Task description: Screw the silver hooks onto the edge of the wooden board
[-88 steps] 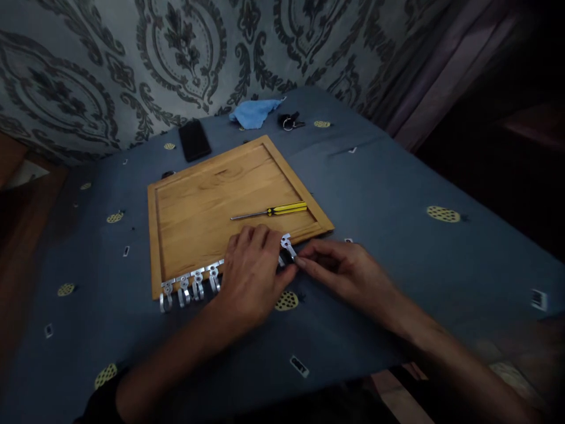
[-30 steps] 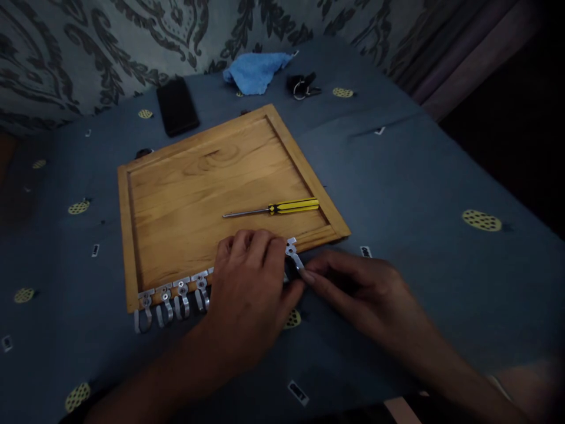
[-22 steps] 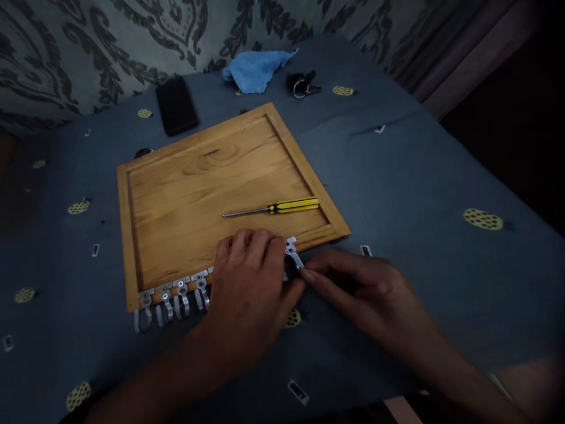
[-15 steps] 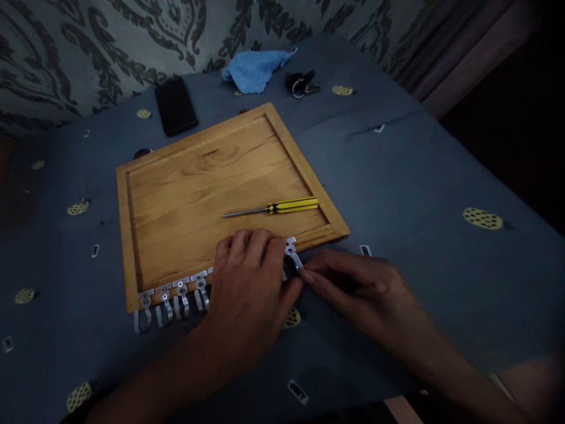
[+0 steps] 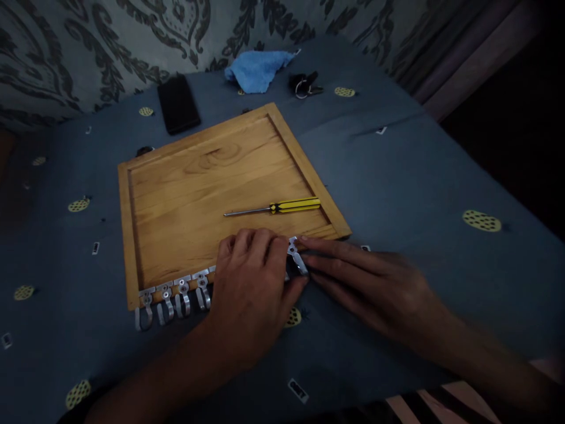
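A square wooden board with a raised frame lies on the blue cloth. Several silver metal hooks are screwed along its near edge. My left hand lies curled over that edge, covering more of the row. Just right of it a loose-looking silver hook stands at the edge. My right hand reaches in from the right with fingers stretched out, their tips touching this hook. A yellow-and-black screwdriver rests on the board behind both hands.
A black phone, a blue rag and a bunch of keys lie at the far side near the patterned wall. The blue cloth with yellow dots covers the whole surface.
My right hand has gone from a pinch on the hook's lower end to stretched fingers, moved up against the hook. The left hand and the board stay put.
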`<state>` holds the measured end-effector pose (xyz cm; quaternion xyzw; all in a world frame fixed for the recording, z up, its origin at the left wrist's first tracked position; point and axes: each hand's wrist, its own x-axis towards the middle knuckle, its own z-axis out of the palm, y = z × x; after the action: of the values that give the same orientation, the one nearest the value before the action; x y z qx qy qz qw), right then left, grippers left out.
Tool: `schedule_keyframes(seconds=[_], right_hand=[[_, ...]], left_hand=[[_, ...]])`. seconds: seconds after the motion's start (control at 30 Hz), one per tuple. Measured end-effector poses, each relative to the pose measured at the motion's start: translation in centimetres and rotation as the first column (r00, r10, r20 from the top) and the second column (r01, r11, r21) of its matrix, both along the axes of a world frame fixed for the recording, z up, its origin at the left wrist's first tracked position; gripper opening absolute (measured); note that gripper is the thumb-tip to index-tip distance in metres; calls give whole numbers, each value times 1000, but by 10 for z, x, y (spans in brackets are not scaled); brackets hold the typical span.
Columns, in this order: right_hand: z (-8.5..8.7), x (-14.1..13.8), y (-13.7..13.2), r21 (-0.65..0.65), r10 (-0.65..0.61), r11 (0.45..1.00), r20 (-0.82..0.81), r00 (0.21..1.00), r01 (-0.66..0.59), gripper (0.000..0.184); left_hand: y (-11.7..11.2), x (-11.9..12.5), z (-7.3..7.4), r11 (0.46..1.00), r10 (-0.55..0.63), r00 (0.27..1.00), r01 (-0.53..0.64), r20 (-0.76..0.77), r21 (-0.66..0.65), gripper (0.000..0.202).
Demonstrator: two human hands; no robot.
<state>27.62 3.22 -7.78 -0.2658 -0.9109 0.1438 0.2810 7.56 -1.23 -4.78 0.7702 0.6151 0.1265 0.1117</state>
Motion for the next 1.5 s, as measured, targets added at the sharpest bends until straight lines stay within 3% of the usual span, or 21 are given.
schedule_keyframes(seconds=[0.43, 0.67, 0.9, 1.5], right_hand=[[-6, -2, 9, 8, 54, 999, 41, 998, -54, 26], [-8, -2, 9, 74, 31, 997, 75, 997, -37, 29], [-7, -1, 8, 44, 20, 999, 91, 996, -24, 36], [-8, -4, 7, 75, 14, 997, 65, 998, -18, 31]], left_hand=[[1, 0, -2, 1000, 8, 1000, -8, 8, 8, 31], [1, -1, 0, 1000, 8, 1000, -9, -9, -24, 28], [0, -7, 8, 996, 1, 1000, -1, -2, -94, 51], [0, -8, 10, 992, 12, 1000, -14, -13, -124, 31]])
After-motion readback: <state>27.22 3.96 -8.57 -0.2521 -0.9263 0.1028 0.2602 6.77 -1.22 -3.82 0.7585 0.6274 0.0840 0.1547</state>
